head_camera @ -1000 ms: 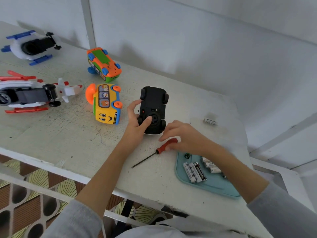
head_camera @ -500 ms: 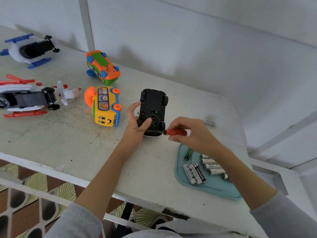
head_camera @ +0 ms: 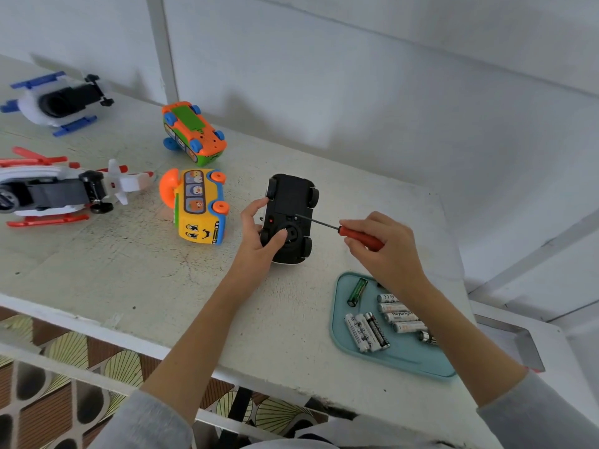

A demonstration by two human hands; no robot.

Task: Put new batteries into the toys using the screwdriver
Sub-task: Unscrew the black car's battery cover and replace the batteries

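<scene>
A black toy car (head_camera: 293, 202) lies upside down at the middle of the white table (head_camera: 97, 280). My left hand (head_camera: 259, 241) grips its near left side, thumb on the round underside part. My right hand (head_camera: 385, 251) holds a red-handled screwdriver (head_camera: 356, 237); its thin shaft slants up-left and the tip rests on the car's underside near a small screw hole. A teal tray (head_camera: 398, 361) at the right front holds several batteries (head_camera: 372, 328), one of them green (head_camera: 356, 291).
A yellow toy bus (head_camera: 199, 207) lies just left of the car, an orange-green toy car (head_camera: 193, 132) behind it. A red-white helicopter (head_camera: 61, 189) and a blue-white one (head_camera: 55, 102) lie at the far left. A white wall rises behind the table.
My right hand picked the screwdriver up from the table, swung it around and set its tip on the car's underside. My left hand kept its hold on the car.
</scene>
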